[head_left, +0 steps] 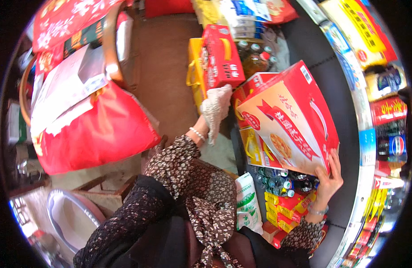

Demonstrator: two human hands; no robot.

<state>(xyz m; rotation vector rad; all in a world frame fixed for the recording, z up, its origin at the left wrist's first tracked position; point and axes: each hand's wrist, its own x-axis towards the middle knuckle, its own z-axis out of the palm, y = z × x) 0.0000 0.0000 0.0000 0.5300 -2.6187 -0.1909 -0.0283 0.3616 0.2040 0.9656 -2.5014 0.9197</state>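
Note:
My right hand (331, 178) grips the lower right corner of a large red and cream gift carton (284, 127), which has a white carry handle and stands tilted in front of me. In my left hand (202, 127), which is mostly hidden, a crumpled whitish cloth (216, 107) bunches over the fingers. This cloth touches or hangs just by the lower end of a tall red box (221, 58). Behind the big carton, another red box (257, 80) is partly covered. A yellow box (194, 67) leans beside the tall red one.
Several clear bottles (277, 183) and yellow-red packs (288, 210) sit near my right forearm. Shelves with drinks (391, 143) line the right. A wooden chair (112, 67) bears a red bag (99, 134) at left. A pale basin (74, 214) lies below it.

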